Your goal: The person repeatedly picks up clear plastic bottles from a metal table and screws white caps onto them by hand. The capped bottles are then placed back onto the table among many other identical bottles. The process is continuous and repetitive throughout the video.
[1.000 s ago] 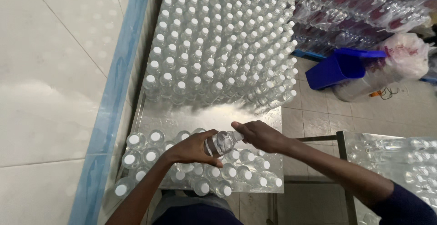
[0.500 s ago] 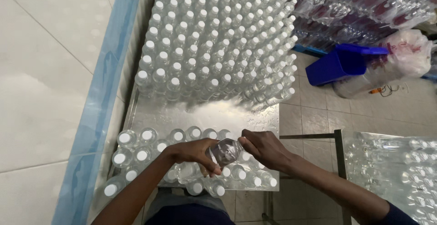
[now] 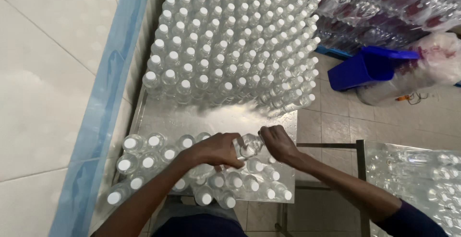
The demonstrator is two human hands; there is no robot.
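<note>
Both hands grip clear bottle, blue bin rt.

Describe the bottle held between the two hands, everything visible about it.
The bottle is small, clear plastic, lying tilted on its side above the steel table. The left hand grips one end, the right hand the other, so its cap is hidden. Capped bottles stand beneath it.

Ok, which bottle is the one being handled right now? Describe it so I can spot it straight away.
Start at the shiny metal table, with its big block of upright white-capped bottles at the far end. Nearer the person sits a smaller cluster of upright bottles. Just above it, the left hand and right hand grip one clear bottle, the only one tipped sideways and lifted.
</note>
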